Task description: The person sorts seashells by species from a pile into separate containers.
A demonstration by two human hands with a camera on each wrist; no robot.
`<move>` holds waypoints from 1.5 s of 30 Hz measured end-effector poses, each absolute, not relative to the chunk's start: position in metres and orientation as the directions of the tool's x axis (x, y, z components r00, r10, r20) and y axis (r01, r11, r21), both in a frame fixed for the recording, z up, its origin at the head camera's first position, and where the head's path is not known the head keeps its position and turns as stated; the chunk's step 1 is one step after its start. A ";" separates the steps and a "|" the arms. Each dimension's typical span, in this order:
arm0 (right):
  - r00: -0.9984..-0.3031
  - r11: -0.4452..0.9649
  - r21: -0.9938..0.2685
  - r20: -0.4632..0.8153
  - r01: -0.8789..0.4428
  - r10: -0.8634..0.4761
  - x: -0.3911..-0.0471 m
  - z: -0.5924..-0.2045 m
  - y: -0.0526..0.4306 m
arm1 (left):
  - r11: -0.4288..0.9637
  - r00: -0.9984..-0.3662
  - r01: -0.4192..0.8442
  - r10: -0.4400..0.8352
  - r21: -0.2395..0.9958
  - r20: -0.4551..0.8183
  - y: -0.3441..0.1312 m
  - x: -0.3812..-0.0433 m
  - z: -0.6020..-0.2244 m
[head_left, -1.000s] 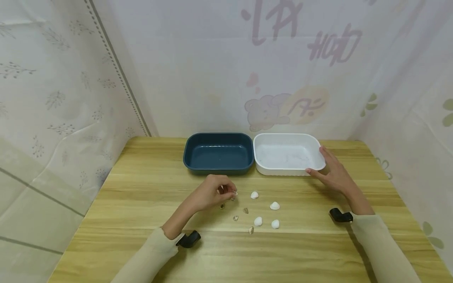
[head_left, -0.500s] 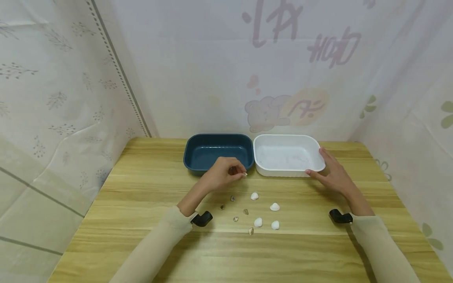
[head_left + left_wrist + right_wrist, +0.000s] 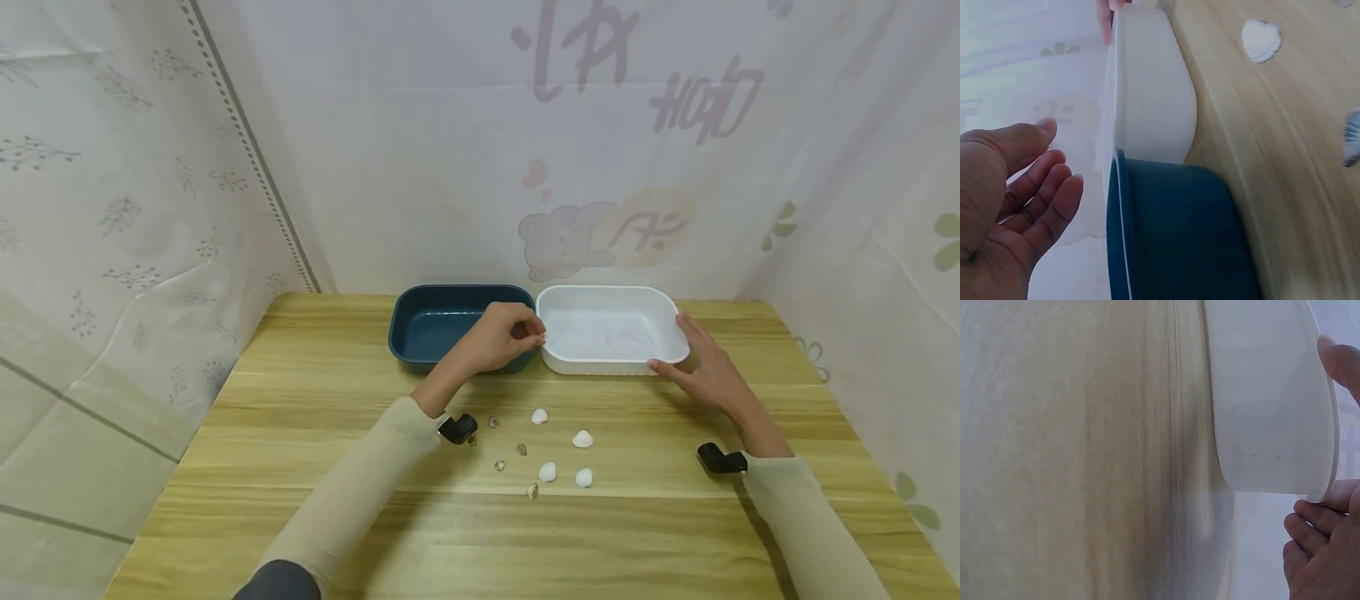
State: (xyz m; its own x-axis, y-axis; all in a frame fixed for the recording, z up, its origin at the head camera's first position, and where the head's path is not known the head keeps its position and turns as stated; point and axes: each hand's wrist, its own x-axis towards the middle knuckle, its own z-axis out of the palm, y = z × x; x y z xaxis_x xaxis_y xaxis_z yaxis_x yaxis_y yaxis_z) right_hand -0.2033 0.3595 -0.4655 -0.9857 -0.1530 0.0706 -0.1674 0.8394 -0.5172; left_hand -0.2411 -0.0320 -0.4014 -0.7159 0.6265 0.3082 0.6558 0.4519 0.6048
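Observation:
My left hand has its thumb and forefinger close together at the left rim of a white plastic tub. In the left wrist view the thumb partly covers the forefinger, and the small shell between the tips is hidden. My right hand grips the tub's right front corner, thumb on the front rim and fingers at the right side. White shells and smaller brownish shells lie scattered on the table in front of the tubs.
A dark blue tub stands against the white one on its left, partly behind my left hand. The wooden table reaches back to a patterned cloth, which also hangs along both sides.
My left hand has lifted a small shell from the table and carried it back and right, over the blue tub to the white tub's rim. The right hand stays at its corner.

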 end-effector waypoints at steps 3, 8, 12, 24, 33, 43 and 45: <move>-0.985 0.838 -0.518 0.076 -0.170 -0.153 -0.204 -0.466 0.359 | 0.462 -0.713 0.662 0.633 0.590 0.304 -0.025 -0.247 -0.399; -0.985 0.836 -0.522 0.078 -0.170 -0.152 -0.205 -0.467 0.359 | 0.498 -0.723 0.653 0.634 0.571 0.274 -0.012 -0.257 -0.398; -0.985 0.835 -0.523 0.076 -0.171 -0.154 -0.205 -0.467 0.360 | 0.525 -0.733 0.638 0.637 0.563 0.238 -0.001 -0.264 -0.397; -0.984 0.828 -0.532 0.086 -0.177 -0.156 -0.205 -0.465 0.359 | 0.611 -0.779 0.573 0.613 0.546 0.131 0.022 -0.287 -0.401; -0.985 0.821 -0.545 0.082 -0.170 -0.150 -0.204 -0.466 0.361 | 0.627 -0.790 0.557 0.603 0.545 0.113 0.035 -0.293 -0.404; -0.987 0.822 -0.547 0.070 -0.162 -0.148 -0.204 -0.466 0.360 | 0.650 -0.806 0.532 0.584 0.543 0.090 0.035 -0.292 -0.409; -0.987 0.823 -0.544 0.073 -0.161 -0.145 -0.204 -0.465 0.361 | 0.641 -0.804 0.534 0.586 0.552 0.098 0.033 -0.290 -0.407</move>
State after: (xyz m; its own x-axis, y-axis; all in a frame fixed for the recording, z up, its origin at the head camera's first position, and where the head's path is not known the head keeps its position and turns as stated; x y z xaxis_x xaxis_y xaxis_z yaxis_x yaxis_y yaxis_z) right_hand -0.2039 0.3605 -0.4655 -0.9868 -0.1448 0.0727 -0.1609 0.8233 -0.5443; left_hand -0.2900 0.0334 -0.4074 -0.8044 0.5858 0.0984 0.5340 0.6406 0.5517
